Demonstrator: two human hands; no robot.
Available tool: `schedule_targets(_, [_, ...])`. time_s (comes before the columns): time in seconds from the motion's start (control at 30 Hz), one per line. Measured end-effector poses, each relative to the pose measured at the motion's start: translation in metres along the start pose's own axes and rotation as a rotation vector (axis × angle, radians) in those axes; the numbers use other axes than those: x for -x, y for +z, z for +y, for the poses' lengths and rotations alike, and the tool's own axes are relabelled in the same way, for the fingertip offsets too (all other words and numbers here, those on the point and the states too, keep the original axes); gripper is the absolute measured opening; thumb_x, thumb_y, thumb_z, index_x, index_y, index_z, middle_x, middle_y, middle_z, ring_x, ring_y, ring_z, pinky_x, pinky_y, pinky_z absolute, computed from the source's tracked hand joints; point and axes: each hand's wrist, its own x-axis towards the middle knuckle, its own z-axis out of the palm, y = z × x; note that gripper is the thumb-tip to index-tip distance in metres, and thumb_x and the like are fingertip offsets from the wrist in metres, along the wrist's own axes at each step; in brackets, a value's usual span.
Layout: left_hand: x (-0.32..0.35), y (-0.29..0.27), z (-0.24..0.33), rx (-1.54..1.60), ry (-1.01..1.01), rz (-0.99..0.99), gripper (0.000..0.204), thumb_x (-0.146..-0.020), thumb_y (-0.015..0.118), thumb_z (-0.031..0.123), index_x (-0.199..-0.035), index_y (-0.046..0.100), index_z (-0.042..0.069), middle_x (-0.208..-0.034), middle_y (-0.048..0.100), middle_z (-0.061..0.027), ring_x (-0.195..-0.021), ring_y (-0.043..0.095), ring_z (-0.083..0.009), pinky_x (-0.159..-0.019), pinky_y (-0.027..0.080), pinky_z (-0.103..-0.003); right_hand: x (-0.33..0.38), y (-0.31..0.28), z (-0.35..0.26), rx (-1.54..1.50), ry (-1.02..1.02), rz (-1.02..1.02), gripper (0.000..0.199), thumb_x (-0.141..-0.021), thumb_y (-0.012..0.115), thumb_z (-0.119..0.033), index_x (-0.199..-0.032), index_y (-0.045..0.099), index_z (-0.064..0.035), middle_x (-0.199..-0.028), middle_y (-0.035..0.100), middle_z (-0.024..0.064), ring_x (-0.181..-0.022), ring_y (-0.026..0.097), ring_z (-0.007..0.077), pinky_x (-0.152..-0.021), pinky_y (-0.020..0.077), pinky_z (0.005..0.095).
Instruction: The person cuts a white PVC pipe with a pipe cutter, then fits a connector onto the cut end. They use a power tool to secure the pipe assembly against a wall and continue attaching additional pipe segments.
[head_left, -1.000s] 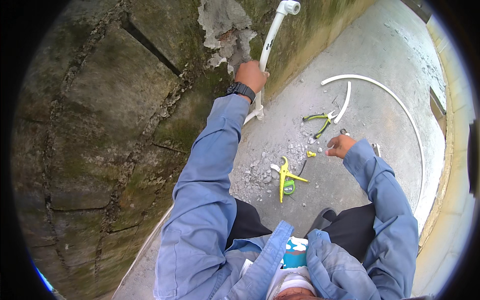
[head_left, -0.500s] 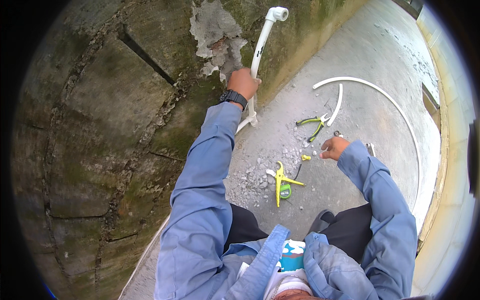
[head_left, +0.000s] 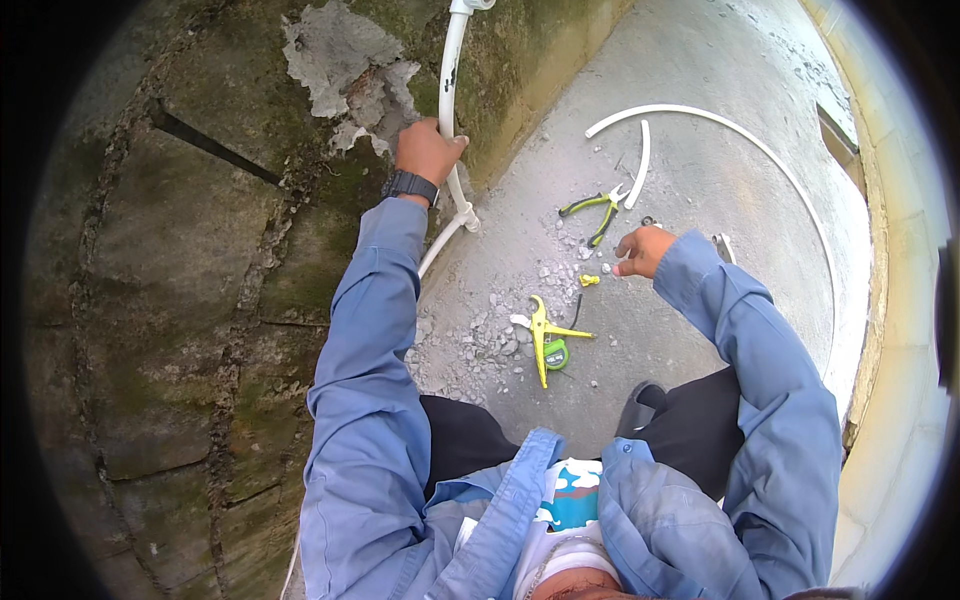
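Observation:
My left hand (head_left: 428, 152), a dark watch on its wrist, is closed around an upright white plastic pipe (head_left: 452, 85) beside the mossy wall. An elbow fitting (head_left: 470, 5) tops the pipe, cut off by the picture's upper edge. Lower down, a joint (head_left: 466, 216) links it to another white pipe (head_left: 440, 247). Over the concrete floor, my right hand (head_left: 645, 250) has its thumb and fingers apart, with nothing visible between them. Nearest to it are a small round metal piece (head_left: 648, 221) and a small yellow piece (head_left: 589, 281).
Green-and-black pliers (head_left: 600, 210) lie near a short white pipe piece (head_left: 641, 165). A long curved white pipe (head_left: 770, 155) arcs to the right. Yellow pipe cutters (head_left: 541, 335) rest by a green tape measure (head_left: 555, 353) among rubble (head_left: 470, 345). Broken plaster (head_left: 340, 65) marks the wall.
The whole view has shifted, so everything sits further left and higher. My left hand stays on the pipe. My right hand remains low over the floor, fingers still apart.

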Motion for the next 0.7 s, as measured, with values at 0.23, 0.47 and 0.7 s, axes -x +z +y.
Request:
schedule_targets(0.23, [0.015, -0.013, 0.026, -0.231, -0.076, -0.245, 0.048, -0.076, 0.078, 0.043, -0.088, 0.073, -0.004, -0.078, 0.071, -0.0212, -0.073, 0.071, -0.0348, -0.069, 0.056, -0.044, 0.012, -0.015, 0.006, -0.060, 0.048, 0.069, 0.055, -0.078, 0.076, -0.046, -0.113, 0.070, -0.0034, -0.105, 0.070, 0.0233, -0.100, 0.066, 0.0368, -0.089, 0.0510, 0.0424])
schedule_targets(0.47, [0.034, -0.039, 0.036, -0.112, -0.216, -0.624, 0.067, -0.082, 0.071, 0.055, -0.085, 0.068, -0.011, -0.065, 0.064, -0.0154, -0.051, 0.065, -0.0211, -0.042, 0.052, -0.032, 0.041, -0.092, 0.036, -0.115, 0.088, 0.414, 0.052, -0.084, 0.073, -0.044, -0.117, 0.069, -0.0040, -0.105, 0.070, 0.0196, -0.097, 0.068, 0.0315, -0.084, 0.0532, 0.0403])
schedule_targets(0.7, [0.049, -0.115, 0.101, 0.199, -0.304, -0.716, 0.046, -0.089, 0.068, 0.047, -0.097, 0.065, 0.002, -0.082, 0.065, -0.0032, -0.071, 0.062, -0.0099, -0.061, 0.048, -0.023, 0.088, -0.106, 0.233, -0.160, 0.472, 0.640, 0.062, -0.082, 0.074, -0.048, -0.120, 0.066, 0.0006, -0.107, 0.070, 0.0214, -0.101, 0.068, 0.0330, -0.088, 0.0533, 0.0406])
